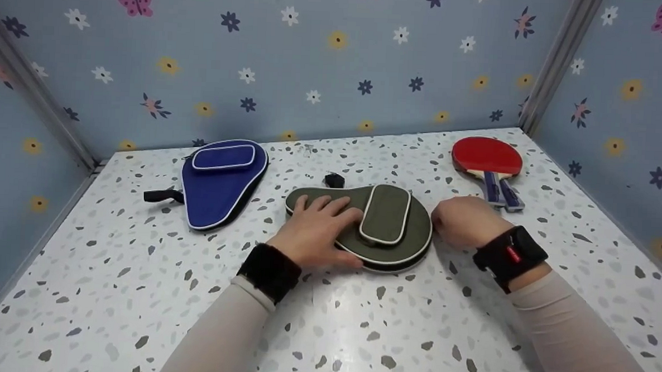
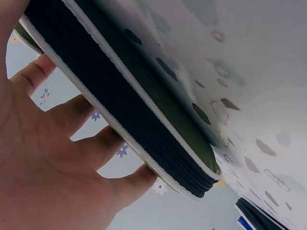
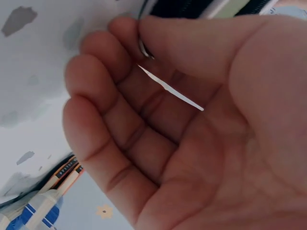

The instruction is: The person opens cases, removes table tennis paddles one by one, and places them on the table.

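Observation:
An olive green table tennis bat case [image 1: 419,223] with white piping and a front pocket lies flat on the table, its narrow end to the left. My left hand [image 1: 321,227] rests on the narrow part, fingers spread over the top and thumb along the near side. In the left wrist view the black zipper band [image 2: 120,100] runs along the case's side. At the round end, my right hand [image 1: 463,221] is curled, thumb and forefinger pinching the zipper pull [image 3: 146,50]; only a bit of its metal shows between the fingertips.
A blue bat case [image 1: 216,195] with a black strap [image 1: 163,195] lies at the left. Two table tennis bats, the top one a red bat [image 1: 486,155], lie overlapped at the back right. Flowered panels [image 1: 336,69] stand behind and at both sides of the speckled table [image 1: 336,326].

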The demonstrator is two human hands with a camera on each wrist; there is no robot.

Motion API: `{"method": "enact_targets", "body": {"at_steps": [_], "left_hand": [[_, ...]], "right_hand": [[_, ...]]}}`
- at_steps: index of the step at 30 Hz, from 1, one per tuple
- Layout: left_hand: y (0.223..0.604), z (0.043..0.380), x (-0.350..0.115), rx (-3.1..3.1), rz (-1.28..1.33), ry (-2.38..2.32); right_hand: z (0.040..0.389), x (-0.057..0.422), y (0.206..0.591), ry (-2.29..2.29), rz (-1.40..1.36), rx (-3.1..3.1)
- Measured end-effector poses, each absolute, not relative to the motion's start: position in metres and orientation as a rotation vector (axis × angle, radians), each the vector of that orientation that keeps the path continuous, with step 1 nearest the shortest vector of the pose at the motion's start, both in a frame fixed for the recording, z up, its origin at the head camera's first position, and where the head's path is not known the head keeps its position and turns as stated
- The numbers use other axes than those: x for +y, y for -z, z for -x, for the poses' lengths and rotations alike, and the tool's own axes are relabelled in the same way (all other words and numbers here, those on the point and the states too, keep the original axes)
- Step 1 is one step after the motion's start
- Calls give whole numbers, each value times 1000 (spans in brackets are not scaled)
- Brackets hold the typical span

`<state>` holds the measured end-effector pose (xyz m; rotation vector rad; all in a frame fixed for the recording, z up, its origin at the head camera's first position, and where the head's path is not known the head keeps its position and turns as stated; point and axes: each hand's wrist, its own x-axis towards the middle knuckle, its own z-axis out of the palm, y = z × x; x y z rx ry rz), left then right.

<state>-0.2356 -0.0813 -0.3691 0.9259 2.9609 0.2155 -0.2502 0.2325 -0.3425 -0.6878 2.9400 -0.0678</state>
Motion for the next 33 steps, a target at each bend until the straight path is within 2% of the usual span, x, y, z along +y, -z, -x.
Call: {"method": "enact_targets", "body": {"at_steps": [16,25,33], "left_hand": [[366,227,-77,3008,-880,-210],[357,221,-74,3041,-905,-130],[365,232,-90,2884,-864,-413]], "right_hand": [[246,232,332,115,739,2752],[260,235,353,147,638,3001],[267,234,364,156,606,3066]]}}
